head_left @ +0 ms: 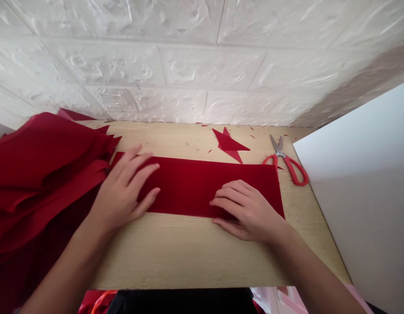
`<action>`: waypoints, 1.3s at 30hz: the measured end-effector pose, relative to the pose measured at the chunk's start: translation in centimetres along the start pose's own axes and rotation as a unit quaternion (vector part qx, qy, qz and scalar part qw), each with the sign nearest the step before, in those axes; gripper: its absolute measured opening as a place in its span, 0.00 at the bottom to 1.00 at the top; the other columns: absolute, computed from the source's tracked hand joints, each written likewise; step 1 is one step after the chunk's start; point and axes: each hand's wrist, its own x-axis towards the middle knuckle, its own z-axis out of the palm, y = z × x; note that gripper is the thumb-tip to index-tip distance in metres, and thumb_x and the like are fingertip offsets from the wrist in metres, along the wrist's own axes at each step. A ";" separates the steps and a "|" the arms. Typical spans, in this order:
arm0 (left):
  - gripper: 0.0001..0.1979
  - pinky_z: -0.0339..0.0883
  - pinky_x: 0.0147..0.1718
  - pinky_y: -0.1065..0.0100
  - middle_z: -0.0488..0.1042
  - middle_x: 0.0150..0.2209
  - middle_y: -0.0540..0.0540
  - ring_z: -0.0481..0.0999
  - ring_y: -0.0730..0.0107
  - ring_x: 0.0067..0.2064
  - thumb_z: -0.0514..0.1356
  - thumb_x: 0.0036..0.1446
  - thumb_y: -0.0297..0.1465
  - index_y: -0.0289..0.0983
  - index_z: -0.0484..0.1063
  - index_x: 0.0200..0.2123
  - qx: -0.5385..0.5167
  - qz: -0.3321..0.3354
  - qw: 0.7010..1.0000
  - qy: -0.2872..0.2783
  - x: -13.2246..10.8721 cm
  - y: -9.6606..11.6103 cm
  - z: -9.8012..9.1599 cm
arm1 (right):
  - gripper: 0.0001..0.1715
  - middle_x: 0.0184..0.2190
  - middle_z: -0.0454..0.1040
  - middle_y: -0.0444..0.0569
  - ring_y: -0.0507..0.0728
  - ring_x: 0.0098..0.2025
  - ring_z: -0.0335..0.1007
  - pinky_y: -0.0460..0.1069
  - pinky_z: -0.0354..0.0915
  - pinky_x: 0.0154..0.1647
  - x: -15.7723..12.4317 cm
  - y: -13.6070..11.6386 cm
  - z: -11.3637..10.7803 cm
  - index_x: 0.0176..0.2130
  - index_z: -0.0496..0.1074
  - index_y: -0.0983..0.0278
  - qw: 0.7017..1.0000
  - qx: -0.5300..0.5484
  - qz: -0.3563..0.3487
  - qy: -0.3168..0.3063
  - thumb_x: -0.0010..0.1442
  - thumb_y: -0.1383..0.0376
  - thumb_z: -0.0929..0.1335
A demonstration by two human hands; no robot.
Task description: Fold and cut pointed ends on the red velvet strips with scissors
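Note:
A long strip of dark red felt (195, 183) lies flat across the wooden table (175, 253). My left hand (123, 192) rests on the strip's left end, fingers stretched out and spread flat. Pressing on the strip's right part near its front edge, my right hand (246, 211) lies palm down with its fingers extended leftward and close together. Neither hand holds anything.
A heap of red felt sheets (41, 174) covers the table's left side. Red-handled scissors (286, 161) lie at the right, near a white board (365, 187). Red offcuts (229, 144) and small scraps lie by the white brick-pattern wall (202, 65).

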 end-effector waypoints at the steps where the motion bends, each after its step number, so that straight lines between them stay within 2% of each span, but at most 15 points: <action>1: 0.20 0.65 0.66 0.47 0.71 0.60 0.32 0.64 0.43 0.69 0.61 0.65 0.31 0.33 0.68 0.58 -0.017 0.039 0.999 0.004 0.2 0.7 0.1 | 0.13 0.41 0.81 0.53 0.60 0.44 0.75 0.56 0.73 0.46 0.0 0.0 0.1 0.45 0.78 0.65 1.000 -0.004 -0.004 -0.007 0.68 0.59 0.69; 3: 0.12 0.73 0.58 0.54 0.77 0.53 0.36 0.74 0.51 0.61 0.64 0.63 0.30 0.34 0.73 0.49 -0.054 0.110 0.993 0.003 0.6 2.2 0.7 | 0.13 0.40 0.82 0.53 0.59 0.43 0.75 0.55 0.73 0.45 0.0 -0.1 0.3 0.44 0.78 0.66 1.000 -0.010 -0.010 -0.012 0.68 0.59 0.69; 5: 0.08 0.75 0.54 0.58 0.80 0.50 0.40 0.77 0.56 0.55 0.64 0.64 0.30 0.35 0.76 0.46 -0.083 0.150 0.985 -0.003 0.7 3.5 1.4 | 0.12 0.40 0.82 0.52 0.59 0.43 0.76 0.55 0.73 0.45 0.1 -0.1 0.3 0.44 0.79 0.66 1.000 -0.016 -0.015 -0.012 0.68 0.60 0.70; 10: 0.06 0.76 0.50 0.58 0.82 0.47 0.44 0.78 0.59 0.50 0.64 0.64 0.29 0.37 0.77 0.44 -0.110 0.163 0.981 -0.006 1.1 5.0 2.3 | 0.11 0.39 0.83 0.52 0.58 0.43 0.76 0.55 0.72 0.45 0.2 -0.3 0.3 0.45 0.80 0.65 0.999 -0.033 -0.023 -0.014 0.68 0.61 0.69; 22: 0.06 0.71 0.45 0.63 0.82 0.43 0.46 0.77 0.65 0.46 0.61 0.66 0.26 0.37 0.77 0.43 -0.100 0.178 0.979 -0.023 1.3 4.9 2.4 | 0.11 0.39 0.83 0.49 0.56 0.41 0.77 0.53 0.71 0.45 0.2 -0.4 0.4 0.44 0.80 0.63 0.997 -0.056 -0.043 -0.015 0.71 0.63 0.68; 30: 0.08 0.70 0.43 0.61 0.82 0.43 0.45 0.76 0.60 0.46 0.64 0.63 0.24 0.35 0.77 0.45 -0.108 0.170 0.979 -0.020 1.0 4.5 2.5 | 0.11 0.39 0.84 0.47 0.55 0.41 0.78 0.52 0.72 0.45 0.6 -0.5 0.6 0.43 0.80 0.62 0.997 -0.072 -0.042 -0.001 0.71 0.63 0.67; 35: 0.05 0.69 0.42 0.62 0.81 0.42 0.46 0.76 0.62 0.45 0.65 0.64 0.27 0.36 0.77 0.43 -0.114 0.145 0.983 -0.018 1.1 4.1 2.4 | 0.10 0.39 0.83 0.48 0.56 0.41 0.78 0.52 0.73 0.45 0.8 -0.5 0.8 0.43 0.80 0.63 0.997 -0.074 -0.038 0.002 0.71 0.64 0.68; 39: 0.05 0.69 0.43 0.62 0.81 0.42 0.45 0.75 0.61 0.45 0.64 0.64 0.25 0.35 0.77 0.43 -0.113 0.156 0.981 -0.025 1.0 4.0 2.5 | 0.11 0.39 0.83 0.48 0.56 0.42 0.78 0.52 0.73 0.46 0.9 -0.5 0.8 0.43 0.80 0.63 0.997 -0.078 -0.029 -0.011 0.71 0.65 0.66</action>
